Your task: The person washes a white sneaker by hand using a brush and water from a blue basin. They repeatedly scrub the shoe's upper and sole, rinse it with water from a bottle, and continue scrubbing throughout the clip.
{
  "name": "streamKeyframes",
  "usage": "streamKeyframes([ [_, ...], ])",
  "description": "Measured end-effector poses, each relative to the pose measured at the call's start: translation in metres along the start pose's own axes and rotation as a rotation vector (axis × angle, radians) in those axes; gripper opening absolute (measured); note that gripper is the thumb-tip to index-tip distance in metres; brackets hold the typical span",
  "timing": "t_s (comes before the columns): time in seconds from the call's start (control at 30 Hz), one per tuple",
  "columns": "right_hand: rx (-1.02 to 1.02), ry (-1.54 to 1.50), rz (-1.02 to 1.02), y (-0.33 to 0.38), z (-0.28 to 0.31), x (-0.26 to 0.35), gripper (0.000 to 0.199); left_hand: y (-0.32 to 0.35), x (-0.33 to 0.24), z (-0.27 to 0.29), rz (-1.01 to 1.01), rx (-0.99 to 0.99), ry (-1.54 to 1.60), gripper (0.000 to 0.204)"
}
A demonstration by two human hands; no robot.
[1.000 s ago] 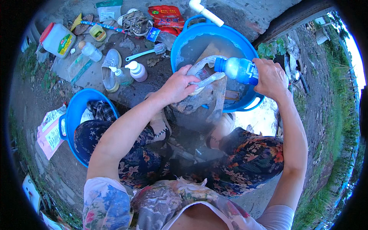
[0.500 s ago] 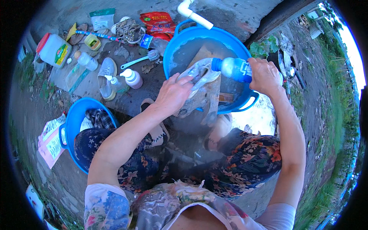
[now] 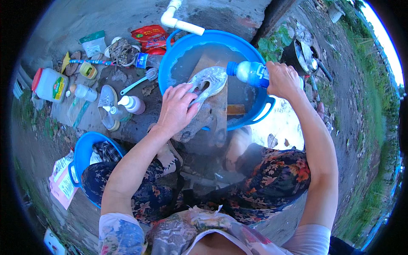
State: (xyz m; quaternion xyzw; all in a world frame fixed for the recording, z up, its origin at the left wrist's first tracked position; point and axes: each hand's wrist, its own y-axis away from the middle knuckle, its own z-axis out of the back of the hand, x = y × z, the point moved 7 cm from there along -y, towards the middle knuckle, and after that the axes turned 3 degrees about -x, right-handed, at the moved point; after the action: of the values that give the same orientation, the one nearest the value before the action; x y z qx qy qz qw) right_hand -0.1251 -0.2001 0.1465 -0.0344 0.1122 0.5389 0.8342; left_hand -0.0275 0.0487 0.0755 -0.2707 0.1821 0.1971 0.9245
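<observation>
My left hand (image 3: 176,106) grips a wet grey shoe (image 3: 209,83) by its heel end, over a wooden washboard (image 3: 216,111). The board slopes out of a large blue tub (image 3: 260,114) of cloudy water (image 3: 183,68). My right hand (image 3: 282,80) is closed round a clear bottle (image 3: 251,73) with a blue cap and blue label. The bottle lies sideways above the water, its cap close to the shoe's toe. Whether cap and toe touch, I cannot tell.
A white pipe (image 3: 187,26) juts over the tub's far rim. Leftward lie another grey shoe (image 3: 107,106), a pump bottle (image 3: 132,104), a scrub brush (image 3: 138,84) and a lidded jar (image 3: 50,85). A smaller blue tub (image 3: 79,156) holding cloth stands by my left knee. A dark pot (image 3: 295,54) sits at right.
My view has shifted, so the surroundings sit further left. The shoe is turned so that its opening and toe show more clearly, and the bottle's cap has drawn slightly away from it.
</observation>
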Motion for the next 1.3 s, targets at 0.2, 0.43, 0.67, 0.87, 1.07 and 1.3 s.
streamKeyframes([
  [0.2,-0.015,-0.482,0.000,0.016,-0.032,-0.047,0.068,-0.007,-0.001,-0.007,-0.025,0.034,-0.020,0.020],
  [0.43,-0.521,-1.367,-0.356,0.102,-0.060,-0.150,0.065,-0.010,-0.012,0.004,-0.042,0.023,0.109,0.015],
  [0.67,-0.709,-1.307,-1.084,0.222,-0.234,-0.212,0.063,-0.025,-0.022,-0.002,-0.098,0.088,0.059,0.016],
  [0.87,-0.766,-1.214,-1.420,0.264,-0.352,-0.183,0.070,-0.039,-0.024,-0.010,0.010,0.341,0.004,0.017],
  [1.07,-0.700,-1.406,-1.360,0.269,-0.376,-0.161,0.076,-0.063,-0.030,-0.042,0.119,0.648,-0.375,0.023],
  [1.3,-0.476,-1.630,-1.237,0.261,-0.251,-0.137,0.037,-0.071,-0.013,-0.048,-0.035,0.412,-0.098,0.016],
])
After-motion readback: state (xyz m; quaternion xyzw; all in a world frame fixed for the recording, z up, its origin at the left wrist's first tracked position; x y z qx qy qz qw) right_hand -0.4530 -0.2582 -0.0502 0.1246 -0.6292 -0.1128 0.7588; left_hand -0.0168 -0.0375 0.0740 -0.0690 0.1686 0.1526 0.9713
